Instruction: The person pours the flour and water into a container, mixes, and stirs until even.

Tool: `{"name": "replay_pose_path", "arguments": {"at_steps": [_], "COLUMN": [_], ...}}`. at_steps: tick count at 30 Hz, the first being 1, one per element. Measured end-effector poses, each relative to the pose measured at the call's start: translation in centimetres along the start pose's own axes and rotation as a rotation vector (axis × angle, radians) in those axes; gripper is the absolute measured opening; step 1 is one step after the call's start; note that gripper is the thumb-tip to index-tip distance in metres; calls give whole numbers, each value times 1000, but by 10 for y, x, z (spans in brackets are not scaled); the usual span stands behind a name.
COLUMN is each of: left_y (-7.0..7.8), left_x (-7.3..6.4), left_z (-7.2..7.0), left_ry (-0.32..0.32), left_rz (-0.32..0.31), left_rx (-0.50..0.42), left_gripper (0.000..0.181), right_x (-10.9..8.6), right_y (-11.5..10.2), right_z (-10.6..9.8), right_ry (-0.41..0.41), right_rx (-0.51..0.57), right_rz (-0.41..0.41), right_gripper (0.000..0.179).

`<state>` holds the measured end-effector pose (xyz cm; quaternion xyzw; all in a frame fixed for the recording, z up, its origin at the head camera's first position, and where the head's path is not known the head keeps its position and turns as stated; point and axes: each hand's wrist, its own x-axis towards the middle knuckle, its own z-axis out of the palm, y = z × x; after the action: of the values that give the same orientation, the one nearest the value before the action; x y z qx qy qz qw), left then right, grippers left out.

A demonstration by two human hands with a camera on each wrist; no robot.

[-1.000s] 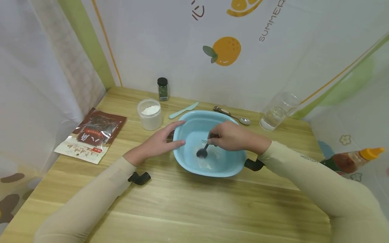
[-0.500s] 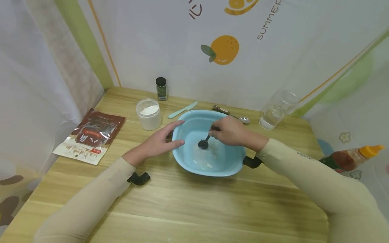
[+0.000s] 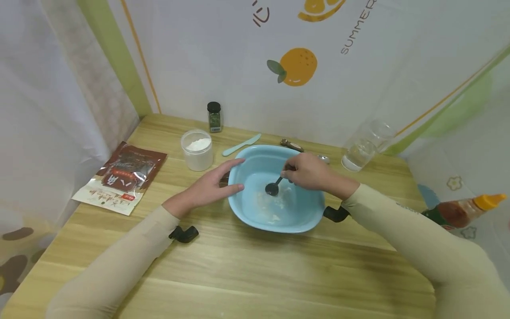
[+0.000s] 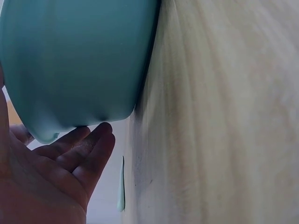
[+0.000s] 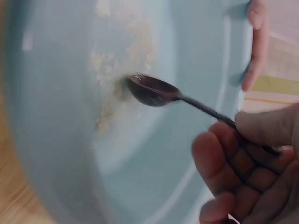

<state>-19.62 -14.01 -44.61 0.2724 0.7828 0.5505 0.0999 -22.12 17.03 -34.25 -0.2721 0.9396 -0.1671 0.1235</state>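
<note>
A light blue plastic basin (image 3: 255, 170) sits on the table, with whitish wet powder (image 3: 275, 204) smeared over its floor. On its left side my left hand (image 3: 209, 186) holds the rim, thumb over the edge; the left wrist view shows several fingers (image 4: 96, 156) against the outer wall. My right hand (image 3: 307, 172) pinches the thin handle of a small dark spoon (image 3: 272, 189) between thumb and fingers. In the right wrist view the spoon's bowl (image 5: 154, 89) is tilted low over the whitish patches; whether it touches the floor I cannot tell.
Behind the basin lie a pale green knife (image 3: 241, 145) and a metal spoon (image 3: 292, 144), partly hidden. A jar of white powder (image 3: 198, 153), a black-capped spice bottle (image 3: 214, 118) and a brown packet (image 3: 123, 175) stand left. At right are a glass of water (image 3: 356, 157) and a sauce bottle (image 3: 458, 212).
My right hand has moved the spoon through the basin, away from me and then rightward. More of the whitish smear shows. The left hand keeps its hold on the rim.
</note>
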Motion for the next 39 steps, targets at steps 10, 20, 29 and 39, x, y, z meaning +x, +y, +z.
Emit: {"name": "replay_pose_path", "arguments": {"at_steps": [10,20,29,39], "left_y": [-3,-3,-3,-3], "left_x": [0,0,1,1], "left_z": [1,1,1,1], "left_ry": [7,10,5,4], "left_rz": [-9,-13,-10,-12], "left_rx": [-12,-10,-6,1], "left_gripper": [77,78,78,78], "right_x": [8,13,12,13], "right_y": [-4,-7,-1,11], "right_z": [0,-2,-10,-15], "right_ry": [-15,-97,-149,-126], "right_rx": [-3,18,3,28], "right_rz": [-37,-73,-48,39], "right_gripper": [24,25,22,21]}}
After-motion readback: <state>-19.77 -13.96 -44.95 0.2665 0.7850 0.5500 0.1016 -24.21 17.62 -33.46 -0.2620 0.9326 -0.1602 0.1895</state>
